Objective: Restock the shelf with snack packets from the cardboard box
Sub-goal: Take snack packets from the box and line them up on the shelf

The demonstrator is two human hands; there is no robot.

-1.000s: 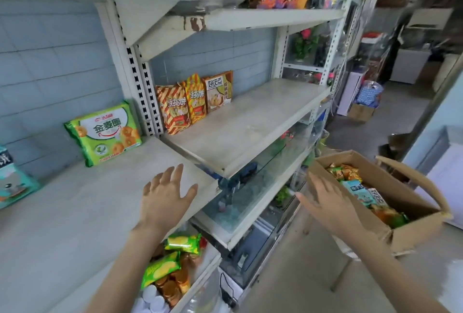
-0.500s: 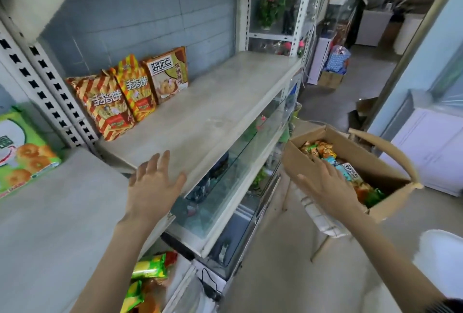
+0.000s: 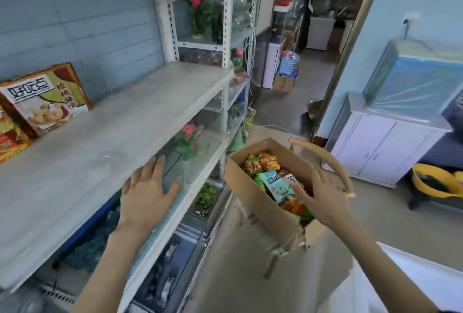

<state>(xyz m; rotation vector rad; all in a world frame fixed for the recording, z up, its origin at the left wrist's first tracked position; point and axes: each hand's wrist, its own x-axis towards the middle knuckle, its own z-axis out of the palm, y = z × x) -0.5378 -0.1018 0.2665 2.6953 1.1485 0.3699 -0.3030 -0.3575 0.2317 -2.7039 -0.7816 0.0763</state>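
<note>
The grip of the right hand (image 3: 323, 197) is spread over the snack packets (image 3: 275, 183) in the cardboard box (image 3: 253, 197), with nothing pinched. The left hand (image 3: 147, 195) is spread flat by the shelf's (image 3: 112, 137) near edge, left of the box. A biscuit box (image 3: 45, 99) is seen at the shelf's far left.

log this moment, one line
right hand: open, over packets in cardboard box | left hand: open, at shelf edge | held: nothing
</note>
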